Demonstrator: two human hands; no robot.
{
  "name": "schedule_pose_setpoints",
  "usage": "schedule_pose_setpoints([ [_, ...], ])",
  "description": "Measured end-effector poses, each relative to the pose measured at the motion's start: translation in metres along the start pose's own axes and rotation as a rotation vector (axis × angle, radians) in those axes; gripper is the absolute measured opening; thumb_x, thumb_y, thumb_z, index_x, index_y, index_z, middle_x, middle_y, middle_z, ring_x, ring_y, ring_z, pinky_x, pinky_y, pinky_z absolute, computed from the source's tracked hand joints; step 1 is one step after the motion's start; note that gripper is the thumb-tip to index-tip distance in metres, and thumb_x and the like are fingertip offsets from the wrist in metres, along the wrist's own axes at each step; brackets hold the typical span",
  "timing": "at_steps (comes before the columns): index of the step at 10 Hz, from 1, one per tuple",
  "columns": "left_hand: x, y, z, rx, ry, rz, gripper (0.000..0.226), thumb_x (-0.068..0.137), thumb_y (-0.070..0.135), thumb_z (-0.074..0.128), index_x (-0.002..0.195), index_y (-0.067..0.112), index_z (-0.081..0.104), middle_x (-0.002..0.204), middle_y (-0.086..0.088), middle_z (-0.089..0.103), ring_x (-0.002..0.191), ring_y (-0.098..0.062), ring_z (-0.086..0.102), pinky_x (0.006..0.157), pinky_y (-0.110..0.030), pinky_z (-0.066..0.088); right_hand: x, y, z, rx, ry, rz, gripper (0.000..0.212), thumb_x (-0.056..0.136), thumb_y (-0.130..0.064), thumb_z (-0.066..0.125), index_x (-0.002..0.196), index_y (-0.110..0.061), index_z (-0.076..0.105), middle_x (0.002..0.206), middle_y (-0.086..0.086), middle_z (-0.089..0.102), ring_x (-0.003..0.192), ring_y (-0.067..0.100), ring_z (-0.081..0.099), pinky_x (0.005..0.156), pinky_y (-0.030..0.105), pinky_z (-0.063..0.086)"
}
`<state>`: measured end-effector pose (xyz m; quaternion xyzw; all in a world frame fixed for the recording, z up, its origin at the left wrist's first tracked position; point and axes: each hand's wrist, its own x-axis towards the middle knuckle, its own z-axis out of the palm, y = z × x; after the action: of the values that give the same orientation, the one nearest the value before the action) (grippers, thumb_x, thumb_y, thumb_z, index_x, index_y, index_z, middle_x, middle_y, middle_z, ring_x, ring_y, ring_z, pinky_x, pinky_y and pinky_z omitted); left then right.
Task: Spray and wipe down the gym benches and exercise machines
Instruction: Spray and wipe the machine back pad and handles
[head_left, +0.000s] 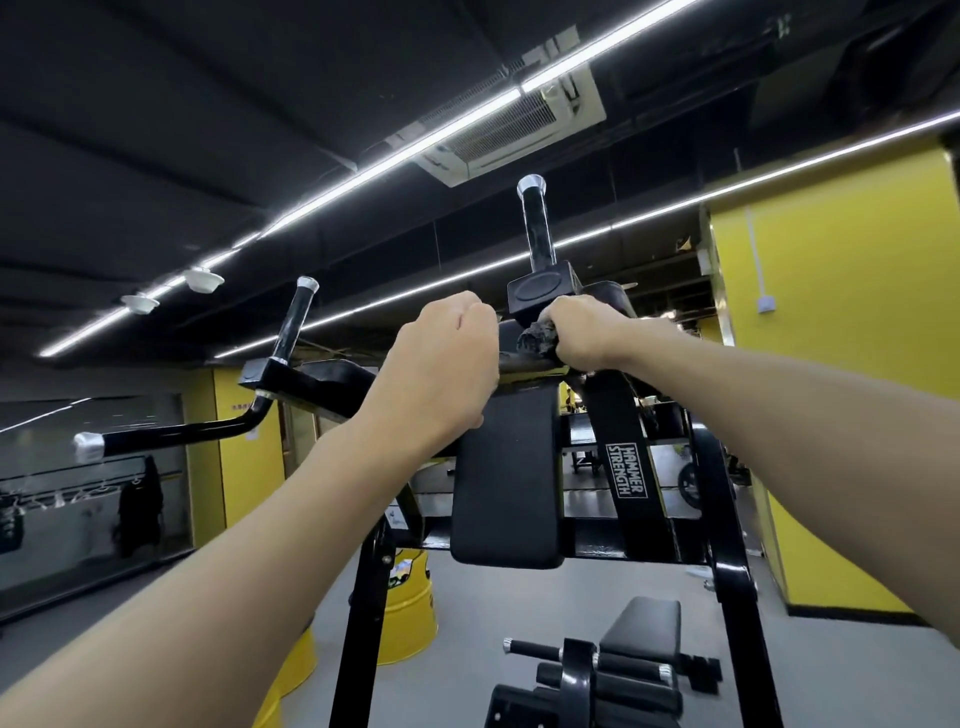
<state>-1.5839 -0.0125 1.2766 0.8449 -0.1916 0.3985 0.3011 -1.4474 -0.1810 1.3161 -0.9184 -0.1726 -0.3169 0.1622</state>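
A black Hammer Strength machine (626, 470) fills the middle of the head view, with a tall black back pad (506, 467) and a crossbar (524, 364) above it. My right hand (587, 332) grips a dark crumpled cloth (535, 340) and holds it against the crossbar, just below the block of an upright handle (537, 228). My left hand (441, 364) is raised beside it, with its fingers curled over the crossbar above the pad's top edge; the fingertips are hidden behind. No spray bottle is in view.
A second upright handle (296, 317) and a bent side handle (171, 434) stick out at the left. The machine's seat (644, 629) and foot rollers lie below. Yellow barrels (410, 608) stand on the grey floor. A yellow wall (841, 364) is at the right, a mirror (93, 493) at the left.
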Motion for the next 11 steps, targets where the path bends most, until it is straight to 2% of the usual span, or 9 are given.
schedule_pose_setpoints([
  [1, -0.002, 0.004, 0.0, 0.033, 0.065, 0.033, 0.029, 0.102, 0.017, 0.033, 0.075, 0.019, 0.043, 0.063, -0.002, 0.05, 0.058, -0.032, 0.056, 0.057, -0.043, 0.053, -0.002, -0.014, -0.013, 0.062, -0.193, 0.09, 0.024, 0.084, 0.009, 0.037, 0.092, 0.001, 0.058, 0.073, 0.015, 0.054, 0.054, 0.026, 0.051, 0.046, 0.031, 0.042],
  [2, -0.006, 0.011, 0.001, 0.047, 0.074, 0.026, 0.032, 0.102, 0.015, 0.033, 0.072, 0.023, 0.039, 0.066, -0.003, 0.049, 0.077, -0.044, 0.065, 0.073, -0.053, 0.057, -0.01, -0.023, -0.024, 0.214, -0.284, 0.134, 0.031, 0.088, 0.012, 0.027, 0.092, -0.004, 0.054, 0.066, 0.01, 0.043, 0.047, 0.018, 0.034, 0.043, 0.025, 0.028],
  [3, -0.003, 0.005, 0.001, -0.05, 0.068, -0.011, 0.018, 0.096, 0.009, 0.035, 0.085, 0.005, 0.049, 0.068, -0.009, 0.05, 0.07, -0.038, 0.062, 0.06, -0.045, 0.053, -0.022, -0.025, -0.03, 0.329, -0.307, 0.128, 0.034, 0.086, 0.015, 0.024, 0.086, -0.005, 0.052, 0.066, 0.008, 0.042, 0.049, 0.017, 0.033, 0.045, 0.025, 0.027],
  [4, -0.004, 0.004, -0.001, -0.135, 0.072, -0.06, 0.021, 0.094, 0.012, 0.035, 0.08, 0.003, 0.048, 0.069, -0.014, 0.051, 0.068, -0.037, 0.06, 0.055, -0.043, 0.049, -0.037, -0.039, -0.039, 0.331, -0.323, 0.044, 0.032, 0.086, 0.015, 0.029, 0.083, -0.003, 0.055, 0.065, 0.009, 0.047, 0.05, 0.017, 0.04, 0.047, 0.027, 0.034],
  [5, -0.007, 0.009, 0.001, -0.049, 0.09, -0.035, 0.033, 0.101, 0.027, 0.033, 0.07, 0.023, 0.042, 0.075, -0.011, 0.057, 0.084, -0.044, 0.067, 0.076, -0.057, 0.057, -0.048, -0.054, -0.045, 0.251, -0.319, -0.019, 0.033, 0.083, 0.015, 0.03, 0.086, 0.0, 0.059, 0.072, 0.013, 0.05, 0.058, 0.022, 0.045, 0.051, 0.03, 0.039],
  [7, -0.011, 0.007, -0.002, -0.136, 0.066, -0.028, 0.019, 0.096, 0.024, 0.033, 0.083, 0.016, 0.044, 0.074, -0.008, 0.057, 0.079, -0.043, 0.066, 0.06, -0.047, 0.052, -0.067, -0.064, -0.052, 0.236, -0.282, -0.128, 0.033, 0.081, 0.013, 0.034, 0.089, 0.001, 0.064, 0.077, 0.02, 0.052, 0.065, 0.029, 0.049, 0.053, 0.034, 0.045],
  [8, -0.013, 0.006, -0.003, -0.165, 0.073, -0.031, 0.013, 0.092, 0.032, 0.031, 0.089, 0.022, 0.038, 0.075, -0.004, 0.057, 0.071, -0.033, 0.062, 0.065, -0.053, 0.054, -0.078, -0.074, -0.057, 0.283, -0.26, -0.211, 0.034, 0.085, 0.012, 0.039, 0.092, -0.004, 0.067, 0.071, 0.018, 0.054, 0.06, 0.026, 0.051, 0.053, 0.03, 0.046],
  [10, -0.01, 0.001, -0.001, -0.207, 0.101, 0.009, 0.006, 0.094, 0.026, 0.031, 0.09, 0.022, 0.029, 0.071, -0.006, 0.055, 0.062, -0.028, 0.052, 0.058, -0.049, 0.047, -0.098, -0.064, -0.066, 0.602, -0.286, -0.262, 0.034, 0.097, 0.005, 0.041, 0.105, -0.012, 0.07, 0.068, 0.0, 0.063, 0.058, 0.012, 0.051, 0.049, 0.024, 0.041],
  [11, -0.008, -0.002, 0.0, -0.228, 0.08, 0.015, 0.005, 0.09, 0.027, 0.028, 0.089, 0.023, 0.031, 0.063, -0.002, 0.05, 0.058, -0.025, 0.047, 0.058, -0.047, 0.045, -0.09, -0.03, -0.05, 0.847, -0.022, -0.09, 0.027, 0.102, -0.002, 0.045, 0.109, -0.015, 0.068, 0.097, 0.014, 0.072, 0.069, 0.02, 0.061, 0.056, 0.029, 0.051],
])
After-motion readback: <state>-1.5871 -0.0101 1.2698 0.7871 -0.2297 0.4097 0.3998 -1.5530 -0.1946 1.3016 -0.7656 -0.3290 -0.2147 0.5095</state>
